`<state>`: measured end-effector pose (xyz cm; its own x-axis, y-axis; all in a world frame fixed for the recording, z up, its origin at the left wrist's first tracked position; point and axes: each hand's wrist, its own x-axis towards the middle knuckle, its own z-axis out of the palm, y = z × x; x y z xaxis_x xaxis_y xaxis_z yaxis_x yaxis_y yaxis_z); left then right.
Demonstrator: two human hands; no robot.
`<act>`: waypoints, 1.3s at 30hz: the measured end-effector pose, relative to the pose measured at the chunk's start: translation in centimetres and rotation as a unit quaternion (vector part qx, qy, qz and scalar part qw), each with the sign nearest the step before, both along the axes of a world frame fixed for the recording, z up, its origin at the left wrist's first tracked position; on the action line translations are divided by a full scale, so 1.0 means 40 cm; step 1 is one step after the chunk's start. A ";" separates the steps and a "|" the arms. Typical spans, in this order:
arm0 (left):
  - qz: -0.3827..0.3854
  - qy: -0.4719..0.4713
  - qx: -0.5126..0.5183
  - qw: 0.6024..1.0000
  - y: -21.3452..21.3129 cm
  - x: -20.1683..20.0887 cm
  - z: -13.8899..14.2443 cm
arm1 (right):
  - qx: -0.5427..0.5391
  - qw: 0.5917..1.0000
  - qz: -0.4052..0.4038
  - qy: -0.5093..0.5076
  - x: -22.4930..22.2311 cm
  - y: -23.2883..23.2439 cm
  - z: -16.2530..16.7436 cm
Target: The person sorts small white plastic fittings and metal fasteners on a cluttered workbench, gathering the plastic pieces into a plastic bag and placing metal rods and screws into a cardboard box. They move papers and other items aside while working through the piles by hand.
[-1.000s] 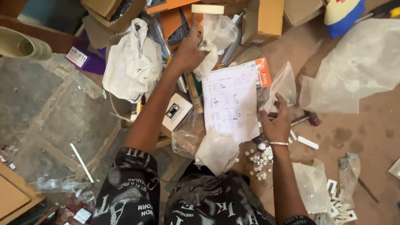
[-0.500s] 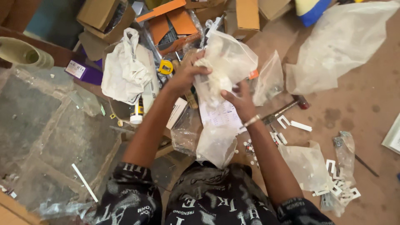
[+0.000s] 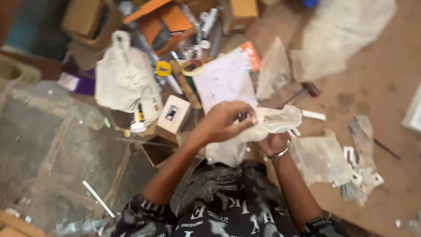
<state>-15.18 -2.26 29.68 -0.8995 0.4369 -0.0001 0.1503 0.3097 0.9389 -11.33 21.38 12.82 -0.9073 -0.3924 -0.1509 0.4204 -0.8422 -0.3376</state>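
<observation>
I hold a clear crumpled plastic bag (image 3: 276,123) in both hands, close above my lap. My left hand (image 3: 226,120) grips the bag's upper part from the left, fingers curled over it. Below the bag, my right hand (image 3: 272,144), with a metal bangle on the wrist, holds it from underneath and is partly hidden by the plastic. Small white pieces show inside the bag near its right end. A white sheet of paper (image 3: 223,81) lies on the floor just beyond my hands.
Cardboard boxes (image 3: 87,22), a white plastic sack (image 3: 120,79), a small white box (image 3: 173,115), a yellow tape measure (image 3: 163,68) and tape rolls clutter the far left. More clear bags (image 3: 320,158) and small white parts (image 3: 364,175) lie on the brown floor to the right.
Both hands have pulled the plastic bag back from over the clutter toward my lap. The paper sheet now lies uncovered on the floor. The camera has tilted slightly.
</observation>
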 end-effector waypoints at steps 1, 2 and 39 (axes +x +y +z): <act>-0.011 0.043 0.032 0.998 0.032 0.018 0.013 | 0.019 0.999 -0.047 0.000 0.031 0.027 -0.005; -0.032 0.038 0.037 0.998 0.066 0.033 0.024 | 0.039 0.995 -0.094 0.000 0.059 0.057 -0.009; -0.024 0.037 -0.137 0.990 0.749 0.470 -0.033 | 0.800 0.531 0.164 0.227 0.397 0.717 0.209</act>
